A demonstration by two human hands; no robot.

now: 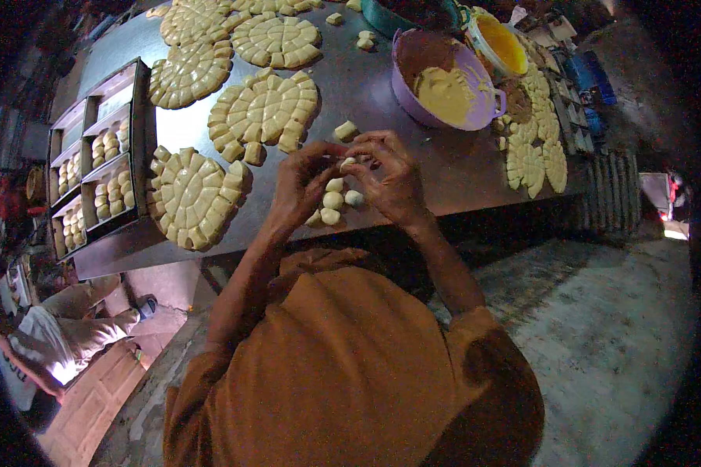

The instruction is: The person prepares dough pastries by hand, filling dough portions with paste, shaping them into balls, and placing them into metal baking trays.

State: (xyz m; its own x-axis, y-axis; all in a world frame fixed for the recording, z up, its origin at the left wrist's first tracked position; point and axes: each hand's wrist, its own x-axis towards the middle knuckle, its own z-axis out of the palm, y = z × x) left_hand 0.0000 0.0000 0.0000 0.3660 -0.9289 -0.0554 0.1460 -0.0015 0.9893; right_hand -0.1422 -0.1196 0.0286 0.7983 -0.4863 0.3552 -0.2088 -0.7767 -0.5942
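Along the metal table's [475, 183] near edge: left hand [302, 183] and right hand [393, 177] meet, fingers narrowed on one small dough piece [349, 162], seemingly for finer control.
Rounded balls [332, 200]: clustered just nearside of the hands, apparently for easy reach.
Scored dough rounds [263, 110]: laid flat, likely so segments separate cleanly.
Divided tray [142, 117]: at left, its compartments probably keeping the ball rows [115, 194] apart.

Probable bakery workshop (background dim): counter [459, 175] carries segmented dough rounds [265, 113] and dough balls [332, 200]; compartmented tray [142, 117] at counter's left end, purple basin [411, 101] toward its right.
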